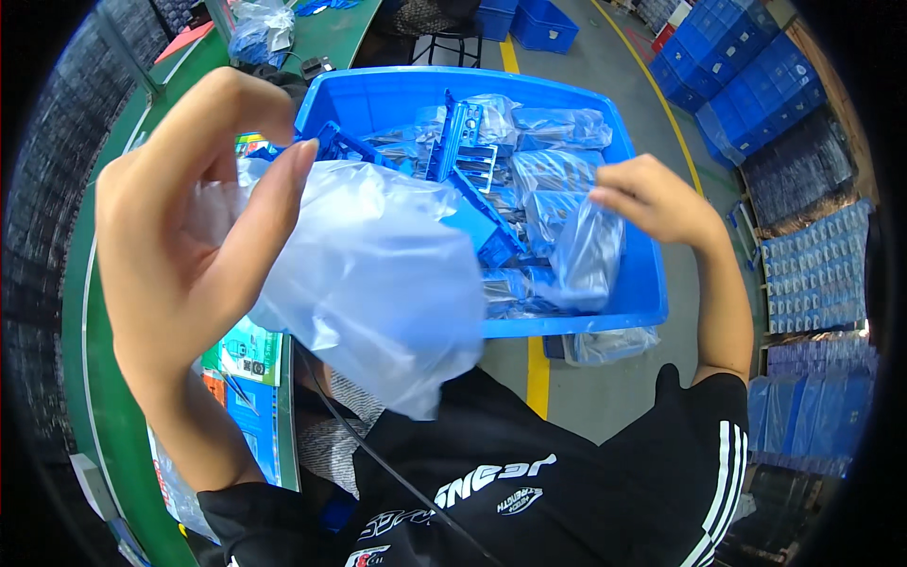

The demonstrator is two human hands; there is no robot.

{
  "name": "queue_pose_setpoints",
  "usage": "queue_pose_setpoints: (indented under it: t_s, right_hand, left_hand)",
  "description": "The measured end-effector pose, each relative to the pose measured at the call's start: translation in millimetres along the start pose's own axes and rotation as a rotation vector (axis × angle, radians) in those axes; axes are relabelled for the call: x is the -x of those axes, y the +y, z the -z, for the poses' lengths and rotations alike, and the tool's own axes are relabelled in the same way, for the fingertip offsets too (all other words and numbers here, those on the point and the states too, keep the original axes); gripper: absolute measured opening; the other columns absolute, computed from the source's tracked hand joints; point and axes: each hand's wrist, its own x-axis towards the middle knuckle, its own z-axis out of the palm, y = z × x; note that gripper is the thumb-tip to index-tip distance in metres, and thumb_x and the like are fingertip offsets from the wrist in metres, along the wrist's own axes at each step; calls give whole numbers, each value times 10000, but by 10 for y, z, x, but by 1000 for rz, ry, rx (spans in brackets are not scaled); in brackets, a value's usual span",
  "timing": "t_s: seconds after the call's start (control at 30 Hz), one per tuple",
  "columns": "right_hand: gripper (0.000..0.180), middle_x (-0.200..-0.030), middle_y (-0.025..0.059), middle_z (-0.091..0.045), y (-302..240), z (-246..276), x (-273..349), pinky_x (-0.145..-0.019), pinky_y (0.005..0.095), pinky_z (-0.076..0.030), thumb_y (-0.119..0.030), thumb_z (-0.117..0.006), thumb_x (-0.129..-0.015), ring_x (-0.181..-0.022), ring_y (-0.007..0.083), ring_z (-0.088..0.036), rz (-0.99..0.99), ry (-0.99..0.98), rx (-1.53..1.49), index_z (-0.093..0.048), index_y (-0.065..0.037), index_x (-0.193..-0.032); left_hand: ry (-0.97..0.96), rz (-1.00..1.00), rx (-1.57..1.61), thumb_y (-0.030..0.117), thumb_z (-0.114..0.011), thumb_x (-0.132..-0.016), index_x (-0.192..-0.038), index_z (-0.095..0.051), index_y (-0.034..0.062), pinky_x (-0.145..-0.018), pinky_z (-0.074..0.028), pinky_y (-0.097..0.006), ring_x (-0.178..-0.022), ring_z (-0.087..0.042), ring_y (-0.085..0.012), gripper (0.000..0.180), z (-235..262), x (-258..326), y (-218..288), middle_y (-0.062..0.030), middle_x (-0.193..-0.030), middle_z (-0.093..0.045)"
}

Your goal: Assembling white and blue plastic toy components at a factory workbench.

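My left hand (179,217) is raised at the left, close to the camera. Its fingers curl round the edge of a translucent white plastic bag (378,255), while thumb and index tip stand slightly apart. The bag hangs loosely across the front of a large blue tub (482,328), and a bluish shade shows through it. Over the tub's right side, my right hand (657,197) pinches the top of a clear plastic-wrapped packet (590,250). Loose blue plastic parts (456,137) stick up among several wrapped packets (564,128) inside the tub.
A green workbench (85,312) runs along the left, with printed sheets (248,352) and a blue mat near me. Stacked blue crates (761,94) and wrapped stock (817,269) line the right. Another wrapped packet (614,345) lies below the tub's near edge. A dark cable (378,458) crosses my shirt.
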Motion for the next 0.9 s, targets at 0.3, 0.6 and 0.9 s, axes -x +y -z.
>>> queue_pose_setpoints:
  t_s: [0.3,0.6,0.9]
  right_hand:
    - [394,-692,-62,-385,-334,136,-78,-587,249,-330,-308,-553,-1045,-670,39,-368,-39,82,-616,-500,-69,-736]
    - [454,-658,-11,-498,-492,129,-466,-559,264,-367,-361,-461,-1072,-596,79,-437,22,50,-688,-624,-58,-775]
    - [500,-759,206,-712,287,-948,-674,-649,486,-560,-471,-627,-894,-722,376,-707,-210,-82,543,-725,-11,-725]
  left_hand:
    - [-454,12,95,398,-802,-796,-1496,-442,157,-645,-535,-416,-758,-689,-344,823,-708,-55,412,-152,-896,-701]
    - [-209,-132,189,116,-731,-859,-709,-535,35,-531,-424,-403,-597,-534,-309,260,-910,74,268,-109,-734,-508]
    - [184,-28,261,-128,-548,-579,-641,-399,7,-705,-468,-231,-725,-617,-174,210,-184,141,-44,-134,-858,-608]
